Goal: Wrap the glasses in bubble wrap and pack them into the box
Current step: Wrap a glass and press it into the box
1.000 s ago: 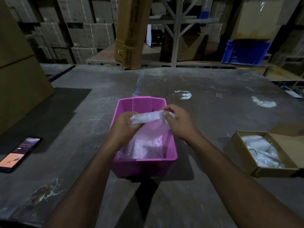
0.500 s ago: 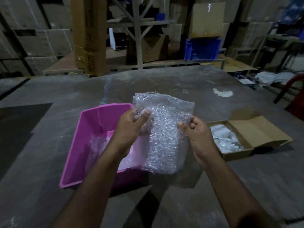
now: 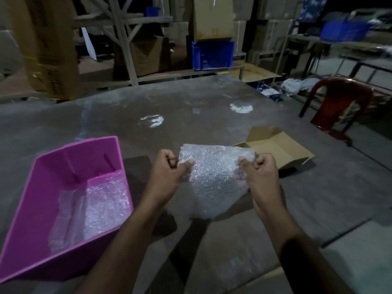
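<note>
- A sheet of bubble wrap (image 3: 214, 179) is held up above the worktop (image 3: 212, 102), pinched at its upper corners by the left hand (image 3: 167, 177) and the right hand (image 3: 262, 177), fingers curled tight on the film.
- The step in hand is judged to be readying a sheet; no glasses are seen.
- The cardboard box (image 3: 280, 149) lies open at 2 o'clock, the pink bin (image 3: 42, 187) of spare wrap at 9.
- Next, the sheet likely needs laying flat and a pair fetched.
</note>
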Demonstrator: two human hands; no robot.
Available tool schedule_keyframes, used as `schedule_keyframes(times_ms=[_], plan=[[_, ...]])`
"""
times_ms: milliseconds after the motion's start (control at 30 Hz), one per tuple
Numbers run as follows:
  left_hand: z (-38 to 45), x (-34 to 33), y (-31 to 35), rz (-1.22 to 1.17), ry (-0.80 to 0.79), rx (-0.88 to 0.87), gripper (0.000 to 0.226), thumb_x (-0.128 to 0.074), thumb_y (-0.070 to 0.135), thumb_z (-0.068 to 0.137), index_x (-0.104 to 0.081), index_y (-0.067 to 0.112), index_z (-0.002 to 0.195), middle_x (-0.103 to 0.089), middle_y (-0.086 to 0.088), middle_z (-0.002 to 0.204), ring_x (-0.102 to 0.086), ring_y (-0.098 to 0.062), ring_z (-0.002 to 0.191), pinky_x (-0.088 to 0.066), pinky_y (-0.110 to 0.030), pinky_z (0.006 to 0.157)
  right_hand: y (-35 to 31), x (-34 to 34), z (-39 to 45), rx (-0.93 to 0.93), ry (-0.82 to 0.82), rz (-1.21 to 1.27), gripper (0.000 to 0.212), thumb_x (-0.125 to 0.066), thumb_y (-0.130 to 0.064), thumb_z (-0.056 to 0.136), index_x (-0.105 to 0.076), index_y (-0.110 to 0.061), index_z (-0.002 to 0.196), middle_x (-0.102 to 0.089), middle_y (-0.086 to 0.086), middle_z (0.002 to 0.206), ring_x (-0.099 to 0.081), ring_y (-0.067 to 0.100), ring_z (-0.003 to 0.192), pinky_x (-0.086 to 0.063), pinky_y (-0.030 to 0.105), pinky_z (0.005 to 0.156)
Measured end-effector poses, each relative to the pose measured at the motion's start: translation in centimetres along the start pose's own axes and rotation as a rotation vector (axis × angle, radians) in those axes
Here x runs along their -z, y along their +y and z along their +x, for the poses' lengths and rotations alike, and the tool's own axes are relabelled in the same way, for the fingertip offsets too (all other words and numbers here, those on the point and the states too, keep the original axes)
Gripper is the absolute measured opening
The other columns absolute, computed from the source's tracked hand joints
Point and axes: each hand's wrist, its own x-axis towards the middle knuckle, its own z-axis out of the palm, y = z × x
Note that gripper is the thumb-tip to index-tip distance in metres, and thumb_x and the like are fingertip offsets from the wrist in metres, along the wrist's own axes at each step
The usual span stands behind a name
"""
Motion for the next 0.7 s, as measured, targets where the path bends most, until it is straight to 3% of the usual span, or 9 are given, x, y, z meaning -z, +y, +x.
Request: schedule_keyframes(times_ms=[100,167,233,300,367,433,533,633,700], plan=[[-0.3,-1.4,-0.4,0.028,-0.017,-0.004,0.039,-0.069,0.003,0.093,-0.036,0.020,0.082,-0.043,0.001,0.071,-0.048,-0.008,0.062,-0.051,-0.023,0.059,0.4,0.9,1.1,0.024,-0.046,-0.002,0.032,-0.067,-0.023,0.092,-0.040,-0.028,0.077,-0.045,0.004,0.076,-0.043,0.017,0.070,-0.042,0.041,0.068],[-0.2,-2.1,-0.6,-0.025,-0.093,-0.006,0.026,-0.066,0.001,0.094,-0.045,0.013,0.087,-0.055,-0.005,0.078,-0.059,-0.013,0.070,-0.056,-0.029,0.063,0.6,1.5,1.7,0.048,-0.102,0.006,0.026,-0.064,-0.014,0.095,-0.045,-0.025,0.081,-0.052,0.002,0.076,-0.050,0.017,0.071,-0.046,0.043,0.070],[-0.1,-2.7,-0.6,-0.064,-0.152,0.006,0.014,-0.066,0.003,0.093,-0.059,0.008,0.104,-0.065,-0.007,0.094,-0.068,-0.017,0.084,-0.061,-0.034,0.071,0.5,2.1,2.1,0.062,-0.168,-0.030,0.017,-0.061,-0.010,0.097,-0.056,-0.024,0.090,-0.062,-0.002,0.076,-0.057,0.013,0.072,-0.050,0.039,0.070],[-0.2,-3.4,-0.4,-0.090,-0.173,0.032,0.030,-0.067,0.003,0.092,-0.066,0.012,0.120,-0.070,0.000,0.106,-0.068,-0.014,0.091,-0.062,-0.033,0.076,0.4,2.7,2.8,0.050,-0.236,-0.031,0.018,-0.058,-0.010,0.099,-0.066,-0.026,0.100,-0.069,-0.007,0.083,-0.062,0.010,0.076,-0.053,0.032,0.069],[-0.1,-4.2,-0.3,-0.052,-0.134,0.019,0.034,-0.069,0.000,0.089,-0.069,0.012,0.122,-0.074,0.003,0.113,-0.068,-0.008,0.092,-0.060,-0.026,0.075,0.5,3.4,3.6,0.019,-0.307,-0.014,0.020,-0.061,-0.014,0.099,-0.073,-0.029,0.104,-0.074,-0.007,0.096,-0.067,0.010,0.087,-0.055,0.032,0.074],[0.0,-4.8,-0.4,-0.039,-0.077,0.010,0.034,-0.072,-0.002,0.086,-0.071,0.008,0.119,-0.076,0.000,0.111,-0.068,-0.006,0.090,-0.056,-0.019,0.075,0.8,4.0,4.6,-0.001,-0.382,-0.006,0.019,-0.068,-0.017,0.095,-0.075,-0.029,0.108,-0.075,-0.005,0.109,-0.069,0.012,0.100,-0.056,0.037,0.085],[0.1,-5.5,-0.4,-0.039,-0.037,0.032,0.034,-0.078,0.003,0.080,-0.074,0.010,0.114,-0.078,-0.003,0.101,-0.068,-0.011,0.086,-0.058,-0.020,0.077,1.0,4.7,5.7,-0.003,-0.444,-0.017,0.033,-0.082,-0.016,0.082,-0.074,-0.023,0.114,-0.075,-0.009,0.115,-0.069,0.013,0.110,-0.054,0.036,0.097],[0.2,-6.0,-0.4,0.180,-0.038,0.002,0.028,-0.084,0.014,0.077,-0.078,0.016,0.104,-0.064,0.015,0.063,-0.053,0.001,0.062,-0.046,-0.011,0.062,1.1,5.4,6.5,0.030,-0.472,-0.076,0.035,-0.085,-0.012,0.078,-0.075,-0.022,0.110,-0.075,-0.018,0.107,-0.070,0.005,0.105,-0.055,0.029,0.094],[0.4,-6.3,-0.5,0.336,-0.032,-0.046,0.021,-0.086,0.022,0.077,-0.080,0.021,0.096,-0.065,0.016,0.066,-0.053,0.004,0.064,-0.043,-0.013,0.063,1.5,5.9,7.1,0.066,-0.485,-0.143,0.027,-0.085,-0.015,0.079,-0.077,-0.023,0.103,-0.076,-0.014,0.102,-0.070,0.003,0.099,-0.055,0.025,0.088]])
